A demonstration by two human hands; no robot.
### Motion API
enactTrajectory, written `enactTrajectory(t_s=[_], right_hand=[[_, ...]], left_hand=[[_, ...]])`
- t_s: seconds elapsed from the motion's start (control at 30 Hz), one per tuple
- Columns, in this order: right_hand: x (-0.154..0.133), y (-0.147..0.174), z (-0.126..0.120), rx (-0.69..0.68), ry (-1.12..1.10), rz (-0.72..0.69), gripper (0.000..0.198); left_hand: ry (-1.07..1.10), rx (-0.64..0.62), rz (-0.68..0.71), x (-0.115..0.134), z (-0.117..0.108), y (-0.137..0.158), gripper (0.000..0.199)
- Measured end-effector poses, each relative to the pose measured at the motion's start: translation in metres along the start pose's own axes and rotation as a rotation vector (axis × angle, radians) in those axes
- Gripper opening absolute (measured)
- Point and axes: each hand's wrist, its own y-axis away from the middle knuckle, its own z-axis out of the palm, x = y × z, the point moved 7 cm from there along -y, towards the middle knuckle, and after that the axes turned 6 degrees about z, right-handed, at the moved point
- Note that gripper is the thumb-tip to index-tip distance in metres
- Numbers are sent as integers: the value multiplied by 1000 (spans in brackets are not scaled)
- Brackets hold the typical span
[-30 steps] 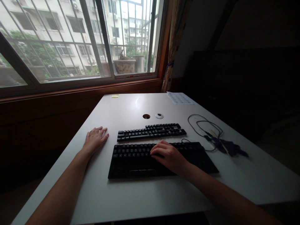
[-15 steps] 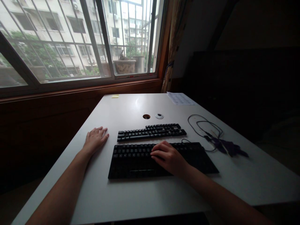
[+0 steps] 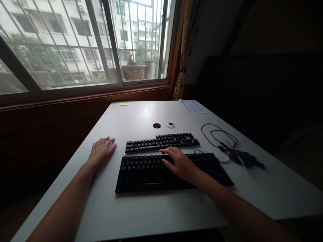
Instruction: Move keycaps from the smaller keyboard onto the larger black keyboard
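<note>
A black keyboard (image 3: 151,178) lies flat before me. Keycaps show along its far rows, while its nearer part looks dark and its detail is hard to make out. Behind it, loose black keycaps (image 3: 143,143) stand on the table in keyboard-like rows, with one long bar among them. Over the keyboard's far middle hovers my right hand (image 3: 180,164), its fingers stretched toward the loose keycaps and the thumb apart; I see nothing held. My left hand (image 3: 102,150) rests flat on the table, left of the keycaps, fingers spread.
On the white table (image 3: 101,208), a looped black cable (image 3: 212,129) and a dark purple cloth (image 3: 243,158) lie at the right. Behind the keycaps are a round cable hole (image 3: 156,125) and its white cover (image 3: 171,125). Paper sheets (image 3: 193,106) and a yellow note (image 3: 123,104) lie farther back.
My right hand has lifted off the keyboard's keys and moved slightly away from me. Its fingers, pressed together before, have spread. My left hand stays in place.
</note>
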Motion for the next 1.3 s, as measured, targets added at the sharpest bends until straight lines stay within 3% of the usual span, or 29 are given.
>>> enactTrajectory(t_s=[0.17,1.3], right_hand=[[-1,-1,6,-77,52,51,34],[5,-1,15,-64,26,71,36]], left_hand=[[5,-9,6,0,1,0,59],[14,-1,14,-2,2,-1,62]])
